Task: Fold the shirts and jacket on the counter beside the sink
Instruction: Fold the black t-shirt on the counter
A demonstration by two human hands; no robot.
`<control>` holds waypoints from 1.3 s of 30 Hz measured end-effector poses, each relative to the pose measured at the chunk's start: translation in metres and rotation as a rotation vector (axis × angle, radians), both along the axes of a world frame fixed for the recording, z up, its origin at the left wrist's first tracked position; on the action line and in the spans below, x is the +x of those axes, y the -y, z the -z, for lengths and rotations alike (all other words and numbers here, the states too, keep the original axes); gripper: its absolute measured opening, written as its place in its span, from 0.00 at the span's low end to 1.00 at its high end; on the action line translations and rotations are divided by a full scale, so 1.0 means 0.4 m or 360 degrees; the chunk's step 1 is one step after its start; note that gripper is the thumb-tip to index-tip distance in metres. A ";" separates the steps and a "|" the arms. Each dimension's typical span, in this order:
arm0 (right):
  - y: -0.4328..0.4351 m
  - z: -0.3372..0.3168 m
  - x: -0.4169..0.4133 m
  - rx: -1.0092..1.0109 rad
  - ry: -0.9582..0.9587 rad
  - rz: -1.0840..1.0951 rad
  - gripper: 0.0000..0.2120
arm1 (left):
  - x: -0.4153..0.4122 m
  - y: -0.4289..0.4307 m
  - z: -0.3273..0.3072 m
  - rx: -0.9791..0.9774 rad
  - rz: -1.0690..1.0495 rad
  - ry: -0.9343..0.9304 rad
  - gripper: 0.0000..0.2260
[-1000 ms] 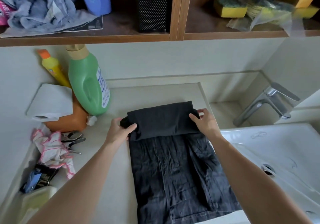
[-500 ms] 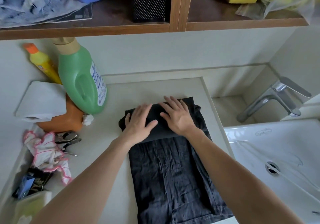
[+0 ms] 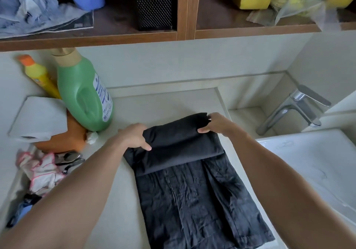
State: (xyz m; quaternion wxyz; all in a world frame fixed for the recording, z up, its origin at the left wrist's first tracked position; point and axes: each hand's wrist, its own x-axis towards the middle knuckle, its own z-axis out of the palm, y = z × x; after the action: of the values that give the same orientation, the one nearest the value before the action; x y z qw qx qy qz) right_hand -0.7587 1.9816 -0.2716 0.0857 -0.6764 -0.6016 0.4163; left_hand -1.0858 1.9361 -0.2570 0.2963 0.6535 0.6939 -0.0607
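Change of state: half a second earlier both hands lay flat, fingers spread, on the middle of the fold. They have since moved out to its two ends and grip it. Judgement: pressing is finished and the next turn toward the person is starting, so this garment is roughly half folded.

Left to right:

1. The bottle [image 3: 82,94], paper roll [image 3: 38,117] and scissors [image 3: 69,158] crowd the left of the counter [image 3: 163,104]. A bare strip separates them from the cloth, which limits room for a wide leftward sweep.
2. The left hand [image 3: 134,136] holds the fold's left end, with the thumb on the near face and the fingers curled behind, mostly hidden.
3. The garment [image 3: 192,191] lies flat at counter centre, black (shirt or jacket cannot be told). Its fold [image 3: 179,144] is at the far end, and the near hem reaches the counter's front edge.
4. The right hand [image 3: 217,123] pinches the fold's right end between thumb and curled fingers.
5. The sink [image 3: 308,162] begins just beside the cloth's right edge. Judgement: any drift rightward risks cloth slipping into the basin. Open counter remains behind the fold, up to the wall.
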 end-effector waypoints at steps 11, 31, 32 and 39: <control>0.016 -0.143 0.011 0.0704 -0.0736 0.0360 0.16 | -0.004 0.047 -0.128 0.1130 -0.0060 0.0390 0.13; 0.152 0.062 -0.069 0.0572 0.0407 0.0148 0.30 | 0.008 0.124 0.068 0.0350 -0.0808 0.0681 0.43; 0.161 0.088 -0.070 0.0611 0.0459 0.0148 0.31 | 0.013 0.122 0.076 0.0342 -0.0798 0.0683 0.45; 0.144 0.124 -0.041 0.0688 0.0174 0.0214 0.36 | -0.003 0.098 0.072 0.0264 -0.1227 0.1209 0.42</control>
State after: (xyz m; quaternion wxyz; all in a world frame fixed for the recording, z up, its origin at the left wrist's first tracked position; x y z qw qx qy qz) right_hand -0.7753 1.9241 -0.3213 0.2234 -0.7024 -0.6340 0.2340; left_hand -1.0869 1.8970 -0.2858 0.4743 0.3489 0.7299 0.3474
